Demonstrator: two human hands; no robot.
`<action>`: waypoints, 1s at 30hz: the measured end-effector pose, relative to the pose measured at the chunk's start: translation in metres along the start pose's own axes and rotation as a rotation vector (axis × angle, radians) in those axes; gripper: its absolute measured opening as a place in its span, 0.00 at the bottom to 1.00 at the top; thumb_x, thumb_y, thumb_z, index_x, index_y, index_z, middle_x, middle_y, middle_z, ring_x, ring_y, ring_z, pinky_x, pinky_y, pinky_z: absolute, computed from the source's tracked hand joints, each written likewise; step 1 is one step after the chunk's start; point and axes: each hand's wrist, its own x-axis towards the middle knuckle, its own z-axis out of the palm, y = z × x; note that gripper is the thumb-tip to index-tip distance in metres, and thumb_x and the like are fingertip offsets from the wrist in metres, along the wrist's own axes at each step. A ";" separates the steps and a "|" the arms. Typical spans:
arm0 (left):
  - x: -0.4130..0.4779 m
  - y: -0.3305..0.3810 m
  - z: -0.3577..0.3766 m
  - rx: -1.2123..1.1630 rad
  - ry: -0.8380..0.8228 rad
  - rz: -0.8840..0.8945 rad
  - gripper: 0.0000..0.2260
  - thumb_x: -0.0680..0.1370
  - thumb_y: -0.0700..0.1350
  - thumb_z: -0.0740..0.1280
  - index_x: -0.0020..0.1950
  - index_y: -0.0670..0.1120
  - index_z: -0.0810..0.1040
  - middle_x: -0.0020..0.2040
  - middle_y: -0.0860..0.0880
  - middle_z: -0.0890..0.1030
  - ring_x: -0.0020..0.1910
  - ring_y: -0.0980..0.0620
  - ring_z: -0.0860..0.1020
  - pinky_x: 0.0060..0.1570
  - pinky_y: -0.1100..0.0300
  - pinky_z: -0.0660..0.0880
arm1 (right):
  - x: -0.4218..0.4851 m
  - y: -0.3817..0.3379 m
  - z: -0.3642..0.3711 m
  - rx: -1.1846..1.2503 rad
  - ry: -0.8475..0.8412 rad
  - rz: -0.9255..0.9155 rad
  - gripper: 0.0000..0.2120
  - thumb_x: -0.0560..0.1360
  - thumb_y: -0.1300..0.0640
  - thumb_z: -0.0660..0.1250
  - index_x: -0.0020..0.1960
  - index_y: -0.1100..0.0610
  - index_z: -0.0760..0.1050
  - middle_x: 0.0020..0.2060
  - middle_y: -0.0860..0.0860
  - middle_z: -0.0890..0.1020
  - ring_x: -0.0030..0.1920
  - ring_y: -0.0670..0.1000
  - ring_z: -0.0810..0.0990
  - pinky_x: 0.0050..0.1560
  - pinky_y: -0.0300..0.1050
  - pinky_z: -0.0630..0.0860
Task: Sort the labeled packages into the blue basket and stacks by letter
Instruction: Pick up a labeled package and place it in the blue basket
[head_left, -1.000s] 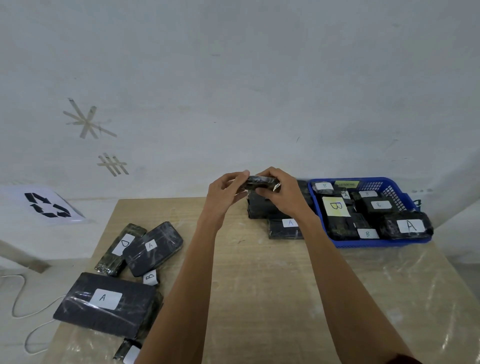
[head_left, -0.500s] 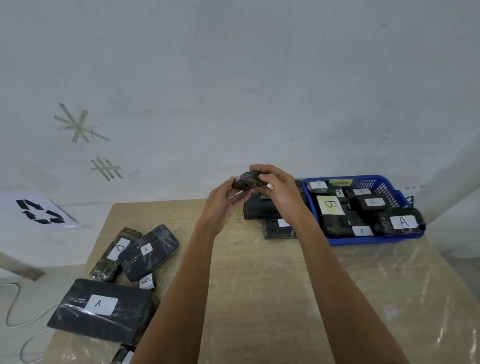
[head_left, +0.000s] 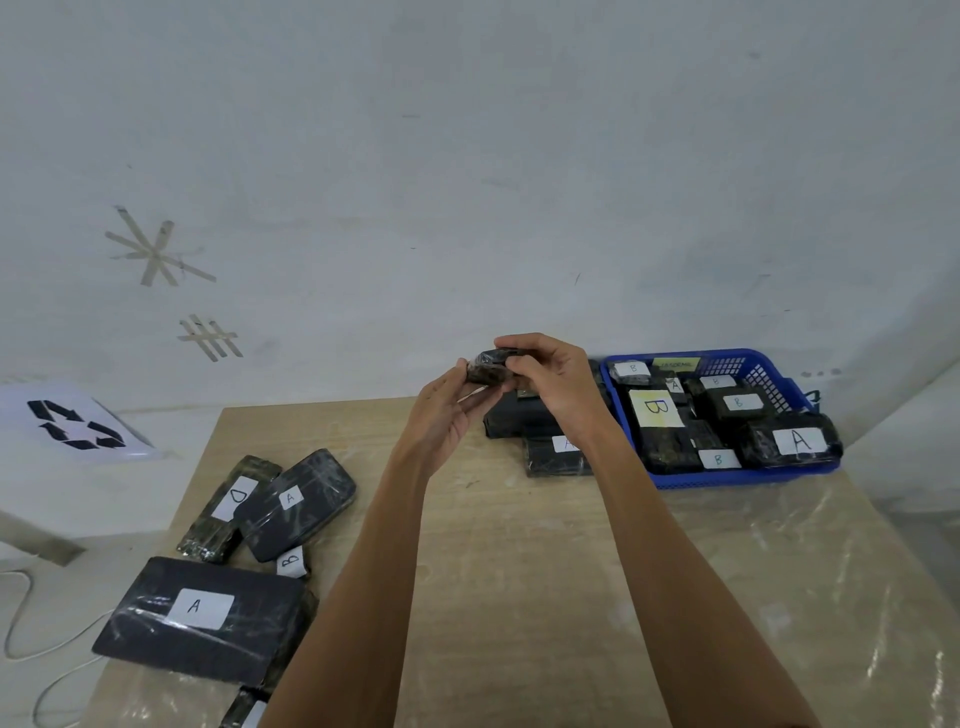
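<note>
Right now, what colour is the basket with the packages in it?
Blue. The basket shows best in the head view, at the table's far right.

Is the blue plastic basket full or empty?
Nearly full: the blue plastic basket holds several black wrapped packages labelled A and B, covering its floor.

Both hands raised at frame centre, left hand (head_left: 451, 410) and right hand (head_left: 558, 382) gripping small black wrapped package (head_left: 488, 366) between them. Blue basket (head_left: 779, 387) at right holds packages labelled A and B. Lower left: black packages on wooden table (head_left: 519, 571), largest labelled A (head_left: 200, 618).
</note>
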 end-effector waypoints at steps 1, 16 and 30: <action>0.000 0.000 0.000 0.005 -0.001 0.002 0.20 0.86 0.47 0.58 0.68 0.31 0.73 0.65 0.34 0.79 0.65 0.37 0.78 0.71 0.47 0.72 | 0.000 -0.001 0.000 -0.005 0.004 -0.004 0.11 0.78 0.69 0.66 0.56 0.60 0.83 0.51 0.58 0.86 0.47 0.56 0.83 0.50 0.50 0.82; -0.011 0.013 -0.003 0.108 0.023 0.187 0.18 0.76 0.30 0.70 0.65 0.41 0.80 0.63 0.46 0.83 0.63 0.48 0.80 0.60 0.56 0.79 | -0.009 0.009 -0.008 -0.021 0.091 0.021 0.09 0.79 0.65 0.68 0.56 0.56 0.84 0.56 0.53 0.84 0.61 0.56 0.80 0.58 0.49 0.79; -0.010 0.018 -0.014 0.400 0.013 0.184 0.16 0.76 0.34 0.72 0.63 0.44 0.82 0.54 0.42 0.84 0.51 0.49 0.84 0.53 0.59 0.82 | -0.017 0.024 -0.003 -0.159 0.161 0.086 0.17 0.77 0.61 0.73 0.65 0.52 0.78 0.59 0.52 0.82 0.59 0.48 0.81 0.56 0.44 0.81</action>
